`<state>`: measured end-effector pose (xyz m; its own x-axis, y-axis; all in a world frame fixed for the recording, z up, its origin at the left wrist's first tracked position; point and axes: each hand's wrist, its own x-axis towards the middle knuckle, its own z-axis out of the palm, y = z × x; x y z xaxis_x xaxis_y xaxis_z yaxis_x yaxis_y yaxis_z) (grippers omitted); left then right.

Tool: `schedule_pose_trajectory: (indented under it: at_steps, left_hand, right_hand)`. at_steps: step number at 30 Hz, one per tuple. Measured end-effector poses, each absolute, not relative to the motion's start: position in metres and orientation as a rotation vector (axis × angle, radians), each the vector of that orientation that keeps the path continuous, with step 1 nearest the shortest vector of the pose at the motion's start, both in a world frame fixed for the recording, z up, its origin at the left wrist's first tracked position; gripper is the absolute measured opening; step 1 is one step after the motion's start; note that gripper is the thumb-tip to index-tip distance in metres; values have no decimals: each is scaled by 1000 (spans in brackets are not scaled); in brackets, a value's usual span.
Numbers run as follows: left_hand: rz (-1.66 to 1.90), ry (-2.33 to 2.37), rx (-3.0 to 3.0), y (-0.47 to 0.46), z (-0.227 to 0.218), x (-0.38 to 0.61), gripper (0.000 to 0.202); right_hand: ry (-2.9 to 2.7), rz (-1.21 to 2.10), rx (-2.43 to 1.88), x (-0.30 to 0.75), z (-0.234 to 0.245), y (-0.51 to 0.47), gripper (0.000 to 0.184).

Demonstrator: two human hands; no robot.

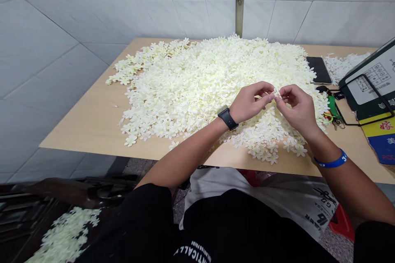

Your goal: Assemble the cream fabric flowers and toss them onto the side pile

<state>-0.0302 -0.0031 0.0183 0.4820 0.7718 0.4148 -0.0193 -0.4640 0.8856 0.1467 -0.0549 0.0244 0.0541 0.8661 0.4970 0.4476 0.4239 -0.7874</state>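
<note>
A broad heap of white artificial flowers point(197, 78) with pale yellow centres covers much of the table. Above its right part, my left hand point(251, 100) and my right hand point(296, 107) meet fingertip to fingertip. Between them they pinch one small white artificial flower point(277, 91), partly covered by the fingers. Both hands are closed, thumb against forefinger. Loose flowers point(265, 154) lie just below the hands, close to the table's front edge. A black watch is on my left wrist and a blue band on my right.
The wooden table point(83, 119) stands against a tiled wall. To the right are a phone point(319, 70), a pile of small white pieces point(344, 65), keys with a green tag point(333, 109) and a dark box point(370, 78). More flowers point(66, 234) lie at lower left.
</note>
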Motion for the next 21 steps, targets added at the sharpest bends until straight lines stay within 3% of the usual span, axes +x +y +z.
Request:
schedule_pose_trajectory:
  at_steps: [4,10,17,21]
  left_hand:
    - [1093,685,1665,-4,21,-29,37]
    - [1079,727,1503,-4,33,-33,7]
    - [1055,874,1323,-7,38,-32,3]
    - [1069,896,1373,-4,37,-33,19]
  right_hand:
    - [-1560,531,-1156,147,21,-53,27]
    - [-1330,595,-1030,160,17,-44,20]
    - [-1288,602,-984,161,13,-40,23]
    - [-1278,627,-980,161,12,-39,23]
